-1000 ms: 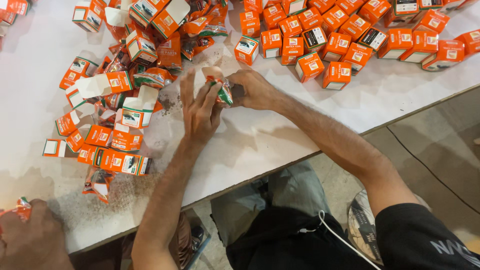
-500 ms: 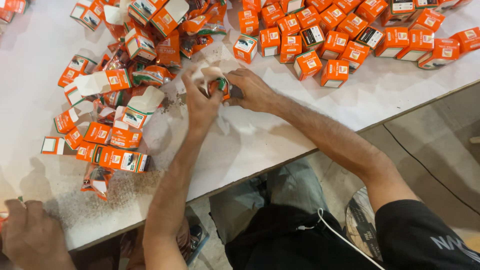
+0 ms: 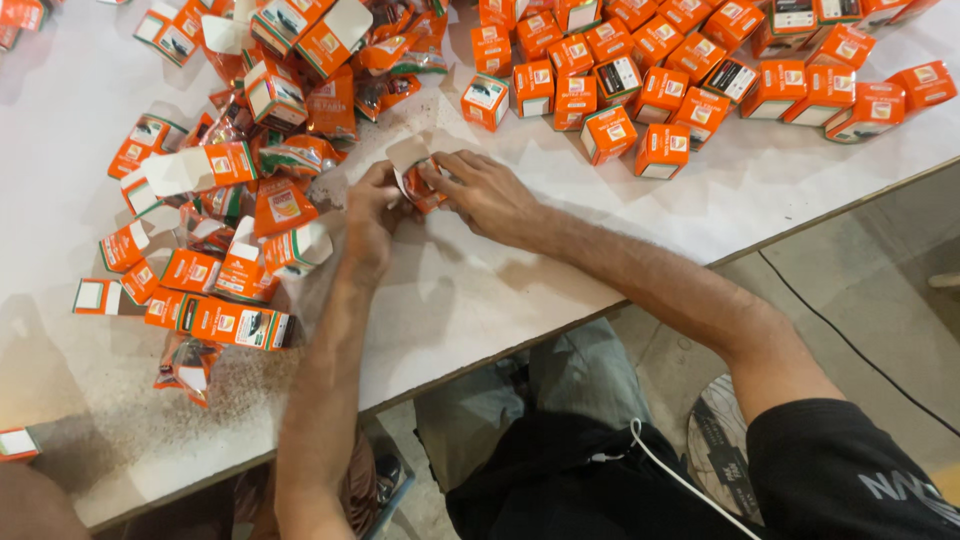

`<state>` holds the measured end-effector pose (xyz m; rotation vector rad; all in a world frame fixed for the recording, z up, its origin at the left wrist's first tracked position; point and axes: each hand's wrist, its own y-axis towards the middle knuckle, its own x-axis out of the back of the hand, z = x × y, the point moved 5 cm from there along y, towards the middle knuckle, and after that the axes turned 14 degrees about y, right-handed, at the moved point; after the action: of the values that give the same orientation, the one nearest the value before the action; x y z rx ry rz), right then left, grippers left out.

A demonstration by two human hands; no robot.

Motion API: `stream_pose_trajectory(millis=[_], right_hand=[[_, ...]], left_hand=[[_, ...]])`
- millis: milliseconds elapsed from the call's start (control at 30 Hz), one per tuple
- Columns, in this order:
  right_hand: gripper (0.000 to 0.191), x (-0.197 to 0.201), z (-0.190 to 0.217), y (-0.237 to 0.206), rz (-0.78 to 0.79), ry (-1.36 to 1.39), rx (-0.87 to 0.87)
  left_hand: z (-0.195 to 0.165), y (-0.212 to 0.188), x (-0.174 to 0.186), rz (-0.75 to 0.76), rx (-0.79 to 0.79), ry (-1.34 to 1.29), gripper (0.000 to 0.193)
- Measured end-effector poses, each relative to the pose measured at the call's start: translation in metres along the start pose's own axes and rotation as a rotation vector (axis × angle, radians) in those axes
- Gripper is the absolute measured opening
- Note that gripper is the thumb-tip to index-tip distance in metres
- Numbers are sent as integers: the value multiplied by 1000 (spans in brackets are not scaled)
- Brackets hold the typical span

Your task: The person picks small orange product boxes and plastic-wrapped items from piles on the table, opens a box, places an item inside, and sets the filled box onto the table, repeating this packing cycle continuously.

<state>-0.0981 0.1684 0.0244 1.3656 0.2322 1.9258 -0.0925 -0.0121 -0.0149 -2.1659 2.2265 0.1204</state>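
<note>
Gripping a small orange carton (image 3: 418,180) from both sides, the left hand (image 3: 372,212) and right hand (image 3: 487,192) pinch it just above the white table (image 3: 480,290), its white flap standing open. Flattened cartons (image 3: 215,260) lie heaped to the left; closed boxes (image 3: 660,90) stand in rows behind.

Packing workshop: white table (image 3: 620,260) heaped with small orange cartons (image 3: 660,150).
</note>
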Motion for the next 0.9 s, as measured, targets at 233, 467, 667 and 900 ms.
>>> stream_pose_trajectory(millis=[233,467,667,900], right_hand=[[56,9,1,5,-29,123,-43],[49,12,-14,4,-53,277,-300],[55,16,-16,6,-104,357,-275],[56,16,-17,6,-67,376,-299]], left_hand=[[4,20,0,-22,47,162,13],[-26,-11,-21,-92,-344,602,28],[-53,-24,-30,-96,-666,905,27],[-47,-23,-29,-136,-696,912,10]])
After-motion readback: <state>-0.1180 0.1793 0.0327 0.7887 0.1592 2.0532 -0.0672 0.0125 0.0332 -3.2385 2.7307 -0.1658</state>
